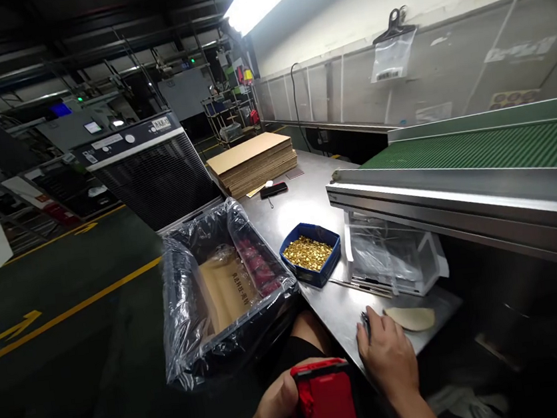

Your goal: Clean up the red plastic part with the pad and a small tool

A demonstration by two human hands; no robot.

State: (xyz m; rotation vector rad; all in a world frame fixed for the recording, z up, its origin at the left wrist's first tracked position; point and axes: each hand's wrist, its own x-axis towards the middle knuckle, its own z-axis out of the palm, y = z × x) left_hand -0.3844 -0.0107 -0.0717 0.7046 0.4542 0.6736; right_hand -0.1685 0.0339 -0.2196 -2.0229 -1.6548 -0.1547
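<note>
head: left hand (275, 407) clamped on red phone (325, 401) at lap | right hand (388, 354) flat on steel table (307, 199) edge, grip unclear | risk: elbow may tip nearby blue tray (311, 254) of gold bits

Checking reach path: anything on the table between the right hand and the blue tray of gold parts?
Nothing visible. The right hand rests on the table edge; bare steel runs from it to the blue tray. The tan pad and scale sit off to the right.
</note>
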